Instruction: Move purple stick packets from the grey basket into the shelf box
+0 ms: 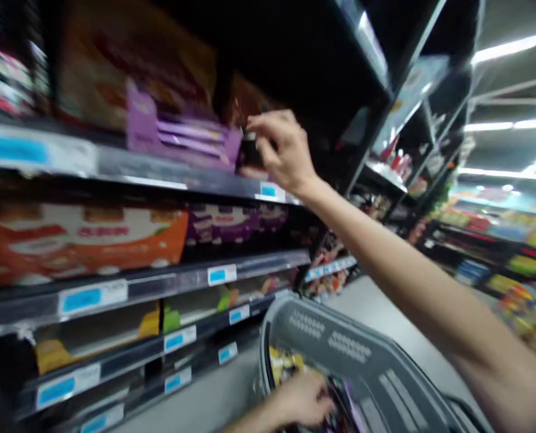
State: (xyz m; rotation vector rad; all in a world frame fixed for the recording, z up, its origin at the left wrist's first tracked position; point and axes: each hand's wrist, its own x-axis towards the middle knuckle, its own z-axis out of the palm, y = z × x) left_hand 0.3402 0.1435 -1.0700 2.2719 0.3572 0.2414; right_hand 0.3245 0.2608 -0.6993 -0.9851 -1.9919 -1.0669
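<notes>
My right hand (283,147) reaches up to the shelf with bent fingers, thumb and forefinger apart. It is beside the end of a purple display box (181,141) that holds flat purple packets. Just past my fingertips is a small dark item, too blurred to name; I see no firm grip on it. Low in the view, my left hand (301,400) is inside a grey shopping basket (380,355). Its fingers curl down among dark and purple packages, and what they hold is hidden. A yellow package (283,364) lies in the basket near that hand.
Shelf edges with blue-and-white price labels (222,274) run along the left. Orange-and-white multipacks (82,240) and purple multipacks (231,224) stand one shelf below. A large bag (136,60) is behind the display box. More stocked shelves (488,240) stand across the aisle floor.
</notes>
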